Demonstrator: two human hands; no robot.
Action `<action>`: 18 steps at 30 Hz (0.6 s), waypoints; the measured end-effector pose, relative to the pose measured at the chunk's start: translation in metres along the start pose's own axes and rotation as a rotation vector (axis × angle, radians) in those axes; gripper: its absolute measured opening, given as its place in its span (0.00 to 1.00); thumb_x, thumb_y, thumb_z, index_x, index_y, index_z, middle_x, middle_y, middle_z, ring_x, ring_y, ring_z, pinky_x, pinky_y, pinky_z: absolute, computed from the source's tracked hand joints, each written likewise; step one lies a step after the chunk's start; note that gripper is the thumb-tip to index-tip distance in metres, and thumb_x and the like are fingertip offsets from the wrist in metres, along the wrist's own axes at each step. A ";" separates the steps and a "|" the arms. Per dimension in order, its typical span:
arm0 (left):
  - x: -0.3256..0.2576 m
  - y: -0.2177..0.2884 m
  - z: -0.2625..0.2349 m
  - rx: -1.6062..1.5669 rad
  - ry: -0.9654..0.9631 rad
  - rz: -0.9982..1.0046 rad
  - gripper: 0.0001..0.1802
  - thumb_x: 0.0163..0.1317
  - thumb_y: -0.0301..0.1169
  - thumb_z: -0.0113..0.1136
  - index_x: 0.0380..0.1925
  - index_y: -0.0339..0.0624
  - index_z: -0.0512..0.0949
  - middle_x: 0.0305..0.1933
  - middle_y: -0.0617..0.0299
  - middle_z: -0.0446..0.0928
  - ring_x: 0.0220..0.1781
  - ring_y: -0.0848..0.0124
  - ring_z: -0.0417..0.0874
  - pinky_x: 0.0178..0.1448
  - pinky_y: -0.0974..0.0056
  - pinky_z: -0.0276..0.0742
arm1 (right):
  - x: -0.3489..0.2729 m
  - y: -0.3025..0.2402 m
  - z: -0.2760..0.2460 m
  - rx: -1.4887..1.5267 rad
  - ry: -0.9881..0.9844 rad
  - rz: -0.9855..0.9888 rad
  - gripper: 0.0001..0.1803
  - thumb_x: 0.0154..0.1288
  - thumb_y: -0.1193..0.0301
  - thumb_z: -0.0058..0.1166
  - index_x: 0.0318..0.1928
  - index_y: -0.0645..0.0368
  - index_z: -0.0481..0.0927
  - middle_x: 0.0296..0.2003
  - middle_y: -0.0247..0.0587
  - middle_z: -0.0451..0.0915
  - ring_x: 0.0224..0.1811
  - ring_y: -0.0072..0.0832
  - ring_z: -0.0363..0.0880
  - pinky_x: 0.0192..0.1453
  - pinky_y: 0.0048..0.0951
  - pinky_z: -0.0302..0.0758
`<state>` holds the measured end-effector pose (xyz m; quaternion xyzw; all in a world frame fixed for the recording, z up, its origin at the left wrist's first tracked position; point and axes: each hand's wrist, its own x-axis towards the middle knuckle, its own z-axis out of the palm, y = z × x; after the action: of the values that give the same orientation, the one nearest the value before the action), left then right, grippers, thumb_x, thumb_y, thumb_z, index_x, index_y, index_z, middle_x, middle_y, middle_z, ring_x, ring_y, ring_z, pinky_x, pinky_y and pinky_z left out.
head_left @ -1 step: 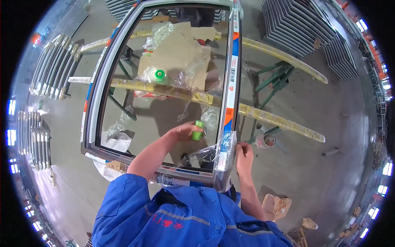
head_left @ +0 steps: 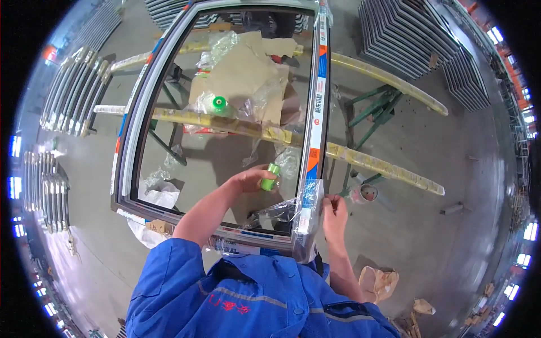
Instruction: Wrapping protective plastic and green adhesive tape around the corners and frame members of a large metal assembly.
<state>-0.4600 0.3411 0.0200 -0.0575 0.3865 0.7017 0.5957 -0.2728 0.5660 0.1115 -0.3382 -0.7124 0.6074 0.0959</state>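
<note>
A window or door frame (head_left: 315, 121), glass pane inside, lies before me with printed protective strips along its bars. My left hand (head_left: 252, 179), above the pane, closes round a small green film roll (head_left: 271, 177), held tilted. Clear plastic film (head_left: 311, 191) covers part of the frame's near right corner; a crinkled stretch of it hangs over the pane below the roll. Just outside the right bar, my right hand (head_left: 335, 212) has thumb and fingers pinched at the film's edge. The pinched bit itself is mostly hidden.
Two yellow-wrapped beams (head_left: 389, 167) on green trestles (head_left: 376, 112) support the frame. Through the glass show cardboard (head_left: 239, 73), crumpled plastic and another green roll (head_left: 219, 102). A bucket (head_left: 368, 192) stands to the right. Stacked metal profiles (head_left: 403, 36) lie at both sides.
The green film roll is tilted slightly more in my left hand. My right hand stays at the frame's edge.
</note>
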 end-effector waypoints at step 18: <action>-0.058 0.062 0.091 1.057 0.065 0.475 0.26 0.51 0.29 0.70 0.51 0.36 0.74 0.46 0.63 0.80 0.48 0.76 0.78 0.53 0.66 0.75 | 0.037 -0.122 0.061 -0.706 -0.683 -0.839 0.32 0.54 0.72 0.63 0.61 0.61 0.71 0.54 0.51 0.72 0.57 0.49 0.73 0.61 0.43 0.73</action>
<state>-0.4638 0.3513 0.1443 0.3148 0.7047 0.5258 0.3575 -0.3784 0.5347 0.1999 0.1701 -0.9314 0.3210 -0.0239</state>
